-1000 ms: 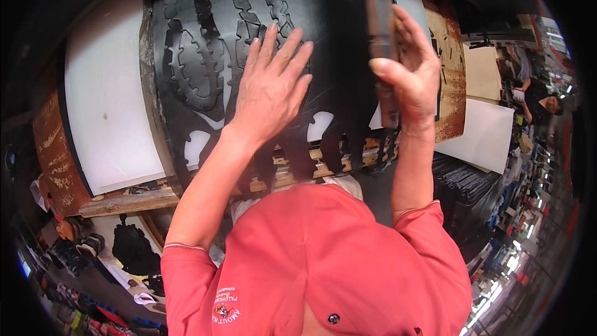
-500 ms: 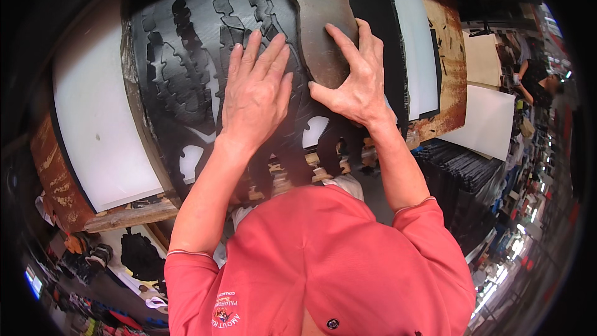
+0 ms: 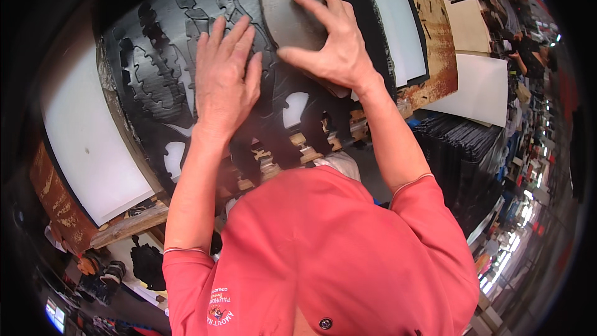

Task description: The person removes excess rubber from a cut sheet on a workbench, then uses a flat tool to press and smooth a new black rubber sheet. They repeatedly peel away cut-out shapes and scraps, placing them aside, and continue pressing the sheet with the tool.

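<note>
A dark sheet (image 3: 174,6) with a leather-like or rubbery look lies before me, marked with jagged cut outlines and white gaps. On it, my left hand (image 3: 227,78) rests palm down, fingers stretched out. To its right is a long, curved, grey-brown plate (image 3: 280,0), shaped like a shoe sole. My right hand (image 3: 336,43) spans this plate, with the thumb by its left side, the index finger on top and other fingers toward its right side. The hand and wrist cover part of the plate's near end.
White sheets flank the dark one, at left (image 3: 87,124) and right (image 3: 395,18), on rusty boards. A wooden edge (image 3: 130,224) runs along the front left. A stack of dark sheets (image 3: 457,143) stands at right; farther off, a person (image 3: 528,56) is visible.
The worktop and both hands have shifted left and up in view. The plate looks turned and slid, its near end now reaching under my right wrist. My left hand stays flat on the dark sheet.
</note>
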A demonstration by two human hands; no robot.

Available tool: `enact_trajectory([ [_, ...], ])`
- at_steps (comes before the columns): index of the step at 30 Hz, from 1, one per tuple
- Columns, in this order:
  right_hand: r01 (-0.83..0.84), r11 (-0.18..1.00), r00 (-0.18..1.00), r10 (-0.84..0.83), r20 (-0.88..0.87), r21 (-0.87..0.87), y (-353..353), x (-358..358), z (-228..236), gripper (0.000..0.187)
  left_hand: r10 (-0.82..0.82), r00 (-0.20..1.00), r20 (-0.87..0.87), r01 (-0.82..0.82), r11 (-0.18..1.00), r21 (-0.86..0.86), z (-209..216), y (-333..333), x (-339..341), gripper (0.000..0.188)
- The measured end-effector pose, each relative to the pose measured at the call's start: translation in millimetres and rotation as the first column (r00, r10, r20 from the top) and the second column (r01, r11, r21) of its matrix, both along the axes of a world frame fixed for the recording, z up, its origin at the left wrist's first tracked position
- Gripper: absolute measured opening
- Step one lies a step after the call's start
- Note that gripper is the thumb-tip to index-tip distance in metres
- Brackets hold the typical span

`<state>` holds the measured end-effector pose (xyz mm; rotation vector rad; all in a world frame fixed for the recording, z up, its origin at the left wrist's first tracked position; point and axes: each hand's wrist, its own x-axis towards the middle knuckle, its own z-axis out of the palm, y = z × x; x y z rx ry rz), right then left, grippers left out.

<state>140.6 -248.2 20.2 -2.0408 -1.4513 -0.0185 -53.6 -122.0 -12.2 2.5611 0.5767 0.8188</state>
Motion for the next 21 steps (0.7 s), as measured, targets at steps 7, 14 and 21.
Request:
enact_trajectory([
  [7,0.212,0.970,0.677,-0.060,-0.733,0.117,-58.9,24.0,10.4,0.078,-0.056,0.991,0.123,0.066,0.995,-0.079,3.1,3.2,-14.3,0.036],
  [14,0.054,0.980,0.965,-0.001,-0.263,0.192,-110.3,-21.8,-6.9,0.076,-0.104,0.994,0.022,0.107,0.981,-0.165,10.1,-40.4,-52.5,0.036],
  [21,0.115,0.979,0.988,-0.095,-0.125,0.168,-78.6,-21.4,-1.0,0.081,-0.079,0.997,0.011,0.080,0.992,-0.099,0.5,-55.1,-57.2,0.038],
])
